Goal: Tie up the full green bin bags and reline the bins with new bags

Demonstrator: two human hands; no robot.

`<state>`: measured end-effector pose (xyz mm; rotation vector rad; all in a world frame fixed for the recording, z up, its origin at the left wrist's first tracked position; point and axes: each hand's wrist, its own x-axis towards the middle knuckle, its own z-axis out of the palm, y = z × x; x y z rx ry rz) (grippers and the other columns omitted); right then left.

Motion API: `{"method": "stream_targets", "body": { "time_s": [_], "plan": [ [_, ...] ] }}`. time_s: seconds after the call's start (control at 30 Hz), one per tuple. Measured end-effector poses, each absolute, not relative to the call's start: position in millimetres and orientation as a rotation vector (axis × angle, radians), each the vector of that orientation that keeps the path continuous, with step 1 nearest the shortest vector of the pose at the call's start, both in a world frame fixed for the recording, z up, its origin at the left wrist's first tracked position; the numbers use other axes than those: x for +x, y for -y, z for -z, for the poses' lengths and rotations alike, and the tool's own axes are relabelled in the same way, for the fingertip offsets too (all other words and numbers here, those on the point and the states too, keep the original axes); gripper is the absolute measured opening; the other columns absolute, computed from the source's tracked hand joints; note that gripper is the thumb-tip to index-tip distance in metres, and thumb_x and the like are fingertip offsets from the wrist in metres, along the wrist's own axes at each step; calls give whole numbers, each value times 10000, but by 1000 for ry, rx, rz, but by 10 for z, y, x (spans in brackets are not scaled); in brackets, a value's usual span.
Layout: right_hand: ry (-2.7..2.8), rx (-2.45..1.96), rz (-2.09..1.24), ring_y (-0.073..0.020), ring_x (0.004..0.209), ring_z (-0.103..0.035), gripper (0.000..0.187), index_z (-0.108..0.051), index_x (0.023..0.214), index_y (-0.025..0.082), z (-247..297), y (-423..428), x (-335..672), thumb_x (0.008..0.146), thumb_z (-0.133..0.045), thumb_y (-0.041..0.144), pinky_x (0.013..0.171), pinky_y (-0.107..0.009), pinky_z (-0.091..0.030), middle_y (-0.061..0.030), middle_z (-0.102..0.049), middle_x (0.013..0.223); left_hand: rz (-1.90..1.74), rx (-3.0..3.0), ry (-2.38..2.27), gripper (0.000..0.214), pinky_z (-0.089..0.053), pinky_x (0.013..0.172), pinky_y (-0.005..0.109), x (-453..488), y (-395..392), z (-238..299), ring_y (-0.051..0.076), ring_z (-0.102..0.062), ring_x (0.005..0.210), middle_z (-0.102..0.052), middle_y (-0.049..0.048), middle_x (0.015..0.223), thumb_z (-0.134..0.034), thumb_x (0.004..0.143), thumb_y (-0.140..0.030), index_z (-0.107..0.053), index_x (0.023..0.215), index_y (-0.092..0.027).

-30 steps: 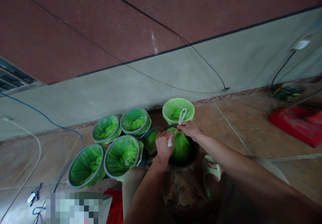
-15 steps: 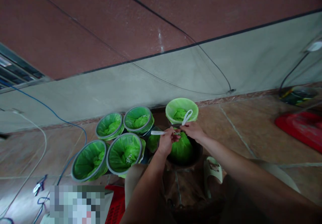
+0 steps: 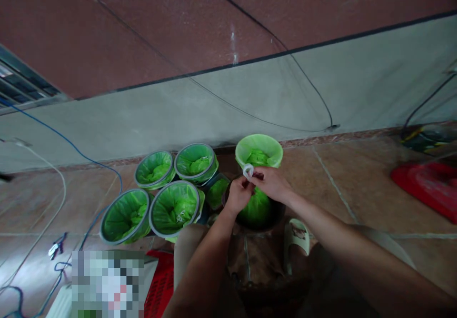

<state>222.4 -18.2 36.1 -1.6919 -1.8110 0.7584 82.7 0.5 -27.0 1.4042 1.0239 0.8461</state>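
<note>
White cord point(image 3: 247, 166) part-hidden btwn fingers point(image 3: 257, 173), grn bag point(image 3: 257, 208) neck obscured.

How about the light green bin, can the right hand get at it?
Probably yes: the light green bin is just beyond the right hand, though that hand holds the white strap.

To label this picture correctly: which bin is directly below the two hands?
The dark bin: left hand and right hand are over it. Four grey-rimmed bins stand left; the pale green bin is behind.
</note>
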Motion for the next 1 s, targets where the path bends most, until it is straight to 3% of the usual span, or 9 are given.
{"method": "stream_targets", "body": {
  "time_s": [0.1, 0.2, 0.37, 0.53, 0.77, 1.0],
  "plan": [
    [1780, -1648, -788, -159, 976, -652, 348, -670, 1114, 171, -320, 137, 2257, 808, -531, 80, 878, -249, -464, -58, -707, 1116, -849, 1517, -1057, 186, -442, 537, 222, 811, 22, 251, 109, -548, 535, -599, -10, 637, -584, 828, -338, -635, 827, -160],
    [1946, -1602, -845, -169, 1070, -626, 431, -654, 1152, 173, -231, 127, 2284, 787, -481, 24, 944, -271, -442, -64, -684, 1187, -868, 1570, -1056, 131, -473, 568, 230, 790, 35, 219, 112, -575, 558, -607, -3, 688, -557, 850, -300, -594, 832, -175],
    [2169, -1767, -718, -205, 946, -653, 293, -710, 996, 159, -202, 157, 2289, 823, -482, 98, 815, -272, -452, -87, -724, 1010, -916, 1466, -1036, 59, -473, 554, 225, 796, 25, 238, 106, -571, 560, -590, -22, 705, -566, 824, -245, -539, 844, -196],
    [2176, -1851, -594, -189, 877, -656, 234, -744, 854, 205, -241, 134, 2322, 858, -510, 202, 752, -257, -422, -54, -738, 921, -858, 1167, -1069, 99, -433, 527, 223, 826, 12, 235, 104, -539, 522, -595, -21, 610, -641, 727, -247, -573, 715, -176],
    [2114, -1877, -712, -174, 762, -660, 201, -758, 827, 208, -291, 166, 2339, 834, -592, 321, 641, -250, -399, -40, -744, 819, -906, 898, -1098, 128, -371, 555, 220, 772, 31, 182, 79, -492, 522, -568, -39, 539, -744, 537, -195, -662, 620, -143],
    [2139, -1830, -797, -158, 735, -646, 189, -768, 833, 211, -206, 154, 2353, 815, -605, 306, 625, -243, -386, -31, -740, 803, -967, 980, -1168, 98, -442, 622, 243, 791, 34, 220, 125, -586, 617, -631, -30, 599, -734, 546, -194, -655, 598, -171]
  ]
}}
